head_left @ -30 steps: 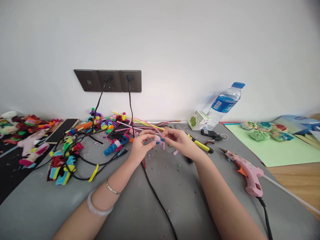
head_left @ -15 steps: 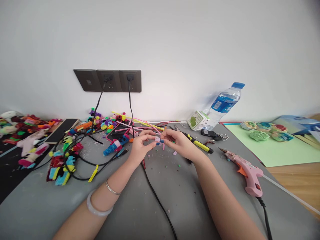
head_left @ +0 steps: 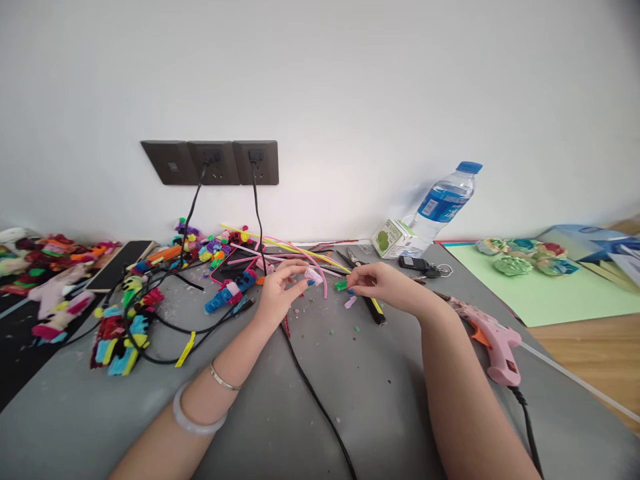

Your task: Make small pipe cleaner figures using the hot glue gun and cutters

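Note:
My left hand [head_left: 284, 288] pinches a small pale pink fuzzy piece [head_left: 313, 275] between thumb and fingertips, above the grey table [head_left: 320, 387]. Over to its right, my right hand [head_left: 377, 285] is closed, with a small bright green piece [head_left: 341, 285] at its thumb and index fingertips. Just below those fingertips lies a flat pink scrap [head_left: 351, 302]. Behind both hands, pink and yellow craft stems [head_left: 300, 252] lie in a loose bunch. A yellow-and-black tool [head_left: 375, 309] rests partly under my right hand, with scissors [head_left: 353, 257] behind it.
A pink glue gun [head_left: 493, 337] lies right of my right forearm. Black cables [head_left: 310, 387] cross the table. Colourful fuzzy figures [head_left: 125, 327] sit at left. A water bottle [head_left: 447, 200], a box [head_left: 393, 238] and keys [head_left: 443, 270] are behind; paper flowers [head_left: 514, 265] are at right.
My right hand has let go of the pale pink piece and moved right, where a green piece now shows at its fingertips. My left hand keeps the pink piece almost in place.

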Demonstrator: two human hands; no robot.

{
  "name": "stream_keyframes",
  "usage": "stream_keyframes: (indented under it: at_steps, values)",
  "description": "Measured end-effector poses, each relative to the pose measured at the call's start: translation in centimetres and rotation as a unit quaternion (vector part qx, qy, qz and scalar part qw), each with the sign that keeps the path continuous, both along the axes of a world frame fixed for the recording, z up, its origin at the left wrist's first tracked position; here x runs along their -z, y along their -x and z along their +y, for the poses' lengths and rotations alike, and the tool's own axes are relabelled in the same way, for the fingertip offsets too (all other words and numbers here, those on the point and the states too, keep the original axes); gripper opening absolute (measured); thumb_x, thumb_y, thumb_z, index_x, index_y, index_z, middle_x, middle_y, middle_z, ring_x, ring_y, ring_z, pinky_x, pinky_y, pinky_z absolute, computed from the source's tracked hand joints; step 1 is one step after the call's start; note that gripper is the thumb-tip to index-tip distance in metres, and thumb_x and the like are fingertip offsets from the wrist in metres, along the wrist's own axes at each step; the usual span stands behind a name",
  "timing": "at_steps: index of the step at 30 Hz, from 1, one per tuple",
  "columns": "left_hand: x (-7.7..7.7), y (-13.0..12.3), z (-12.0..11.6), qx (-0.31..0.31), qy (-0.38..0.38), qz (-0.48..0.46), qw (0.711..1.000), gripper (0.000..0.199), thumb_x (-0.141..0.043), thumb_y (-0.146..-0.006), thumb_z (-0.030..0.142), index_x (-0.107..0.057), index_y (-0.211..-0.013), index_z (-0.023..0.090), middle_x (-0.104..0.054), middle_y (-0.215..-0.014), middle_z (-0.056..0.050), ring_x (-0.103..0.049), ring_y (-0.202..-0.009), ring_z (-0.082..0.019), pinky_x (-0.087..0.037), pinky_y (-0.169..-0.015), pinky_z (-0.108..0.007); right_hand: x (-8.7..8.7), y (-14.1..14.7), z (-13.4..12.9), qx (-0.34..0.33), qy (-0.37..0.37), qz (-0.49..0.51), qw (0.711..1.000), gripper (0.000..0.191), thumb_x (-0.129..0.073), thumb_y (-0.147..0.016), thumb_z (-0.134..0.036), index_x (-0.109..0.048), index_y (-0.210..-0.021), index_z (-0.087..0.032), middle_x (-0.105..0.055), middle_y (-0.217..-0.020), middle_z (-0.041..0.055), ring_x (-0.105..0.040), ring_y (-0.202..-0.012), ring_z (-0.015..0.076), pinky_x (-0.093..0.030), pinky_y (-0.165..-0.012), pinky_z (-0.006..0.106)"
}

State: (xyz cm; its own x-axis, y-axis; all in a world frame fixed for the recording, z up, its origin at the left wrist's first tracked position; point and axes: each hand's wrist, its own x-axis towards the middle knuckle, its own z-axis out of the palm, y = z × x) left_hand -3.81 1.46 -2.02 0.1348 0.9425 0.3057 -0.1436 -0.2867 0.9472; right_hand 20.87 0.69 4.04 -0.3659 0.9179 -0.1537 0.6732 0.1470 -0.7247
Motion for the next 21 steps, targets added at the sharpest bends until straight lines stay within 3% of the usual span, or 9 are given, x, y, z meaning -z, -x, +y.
stream_keyframes:
  at_steps: [7, 14, 21]
  values:
    - [0.0, -0.1, 0.0, 0.013, 0.019, -0.011, 1.0, 0.022, -0.081, -0.073, 0.031, -0.079, -0.092, 0.02, -0.069, -0.116, -0.012, -0.062, -0.112, -0.026, -0.05, -0.077, -0.031, 1.5, 0.0, 0.2, -0.019, 0.01, -0.057, 0.998, 0.004, -0.068, -0.068, -0.022, -0.072, -0.069, -0.021, -0.056, -0.056, -0.0022, -0.049, -0.053, 0.0142, -0.034, -0.051, 0.026]
    - [-0.3, -0.1, -0.1, 0.028, 0.021, -0.007, 0.999, 0.022, -0.081, -0.073, 0.032, -0.079, -0.091, 0.02, -0.068, -0.114, -0.012, -0.062, -0.11, -0.026, -0.051, -0.076, -0.03, 2.8, 0.1, 0.2, -0.011, -0.029, -0.038, 0.999, 0.007, -0.073, -0.065, -0.017, -0.071, -0.06, -0.022, -0.058, -0.053, -0.0016, -0.051, -0.049, 0.0145, -0.034, -0.047, 0.026]
    - [-0.1, -0.1, -0.1, 0.028, 0.022, 0.0, 0.999, 0.021, -0.081, -0.073, 0.03, -0.078, -0.091, 0.02, -0.068, -0.114, -0.011, -0.062, -0.111, -0.025, -0.05, -0.081, -0.031, 1.2, 0.9, -0.1, 0.007, -0.024, 0.004, 1.0, 0.012, -0.069, -0.074, -0.029, -0.066, -0.067, -0.019, -0.057, -0.056, -0.0023, -0.047, -0.052, 0.0127, -0.034, -0.05, 0.025]
